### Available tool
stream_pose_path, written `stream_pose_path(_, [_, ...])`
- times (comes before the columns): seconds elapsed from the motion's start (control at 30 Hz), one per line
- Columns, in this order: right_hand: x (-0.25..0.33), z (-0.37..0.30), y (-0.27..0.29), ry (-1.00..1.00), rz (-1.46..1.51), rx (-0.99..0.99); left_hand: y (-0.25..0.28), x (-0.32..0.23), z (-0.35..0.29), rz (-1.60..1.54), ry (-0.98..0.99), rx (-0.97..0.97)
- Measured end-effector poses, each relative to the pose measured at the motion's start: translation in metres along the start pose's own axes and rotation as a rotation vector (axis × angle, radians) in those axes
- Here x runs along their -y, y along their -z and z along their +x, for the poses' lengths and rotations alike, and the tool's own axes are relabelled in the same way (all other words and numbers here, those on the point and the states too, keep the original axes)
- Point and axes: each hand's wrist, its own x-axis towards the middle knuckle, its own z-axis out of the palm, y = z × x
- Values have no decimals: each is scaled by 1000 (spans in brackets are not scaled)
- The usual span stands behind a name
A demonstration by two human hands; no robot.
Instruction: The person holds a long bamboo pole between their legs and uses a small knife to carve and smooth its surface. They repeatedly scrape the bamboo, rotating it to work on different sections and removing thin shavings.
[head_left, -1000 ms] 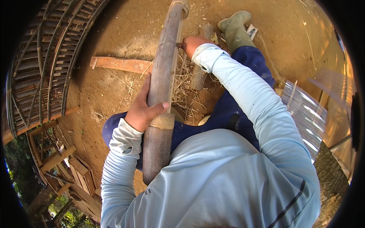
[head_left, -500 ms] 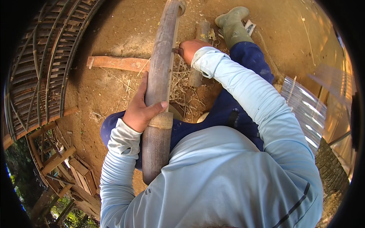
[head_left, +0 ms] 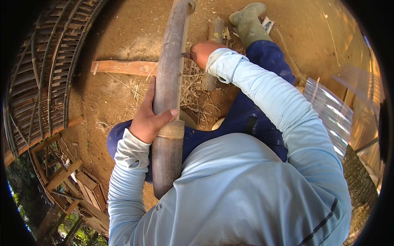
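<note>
A thick grey-brown bamboo pole [head_left: 167, 78] leans lengthwise between my arms, its near end against my body and its far end reaching the top of the view. A pale cut edge [head_left: 179, 86] runs along its right side, above a light node ring [head_left: 171, 129]. My left hand [head_left: 148, 123] grips the pole from the left, thumb across its top just above that ring. Closed at the pole's right side, my right hand [head_left: 205, 53] holds a small dark blade [head_left: 184, 54], apparently a knife, against the cut edge. Its handle is hidden in my fist.
Pale shavings [head_left: 196, 82] lie beneath the pole. Beyond my right hand is a short log [head_left: 216, 30], near my boot [head_left: 251, 24]. A reddish plank [head_left: 123, 67] lies left, beside a slatted bamboo rack [head_left: 53, 61]. Clear corrugated sheets [head_left: 328, 110] stand right.
The view has shifted slightly. Slightly more of the blade shows at the cut edge; my left hand keeps its hold on the bamboo pole.
</note>
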Motion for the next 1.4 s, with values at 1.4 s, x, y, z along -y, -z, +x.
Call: stream_pose_path(1.4, [36,-52,-11,58,83,31,0,4,0,-62,-24,2])
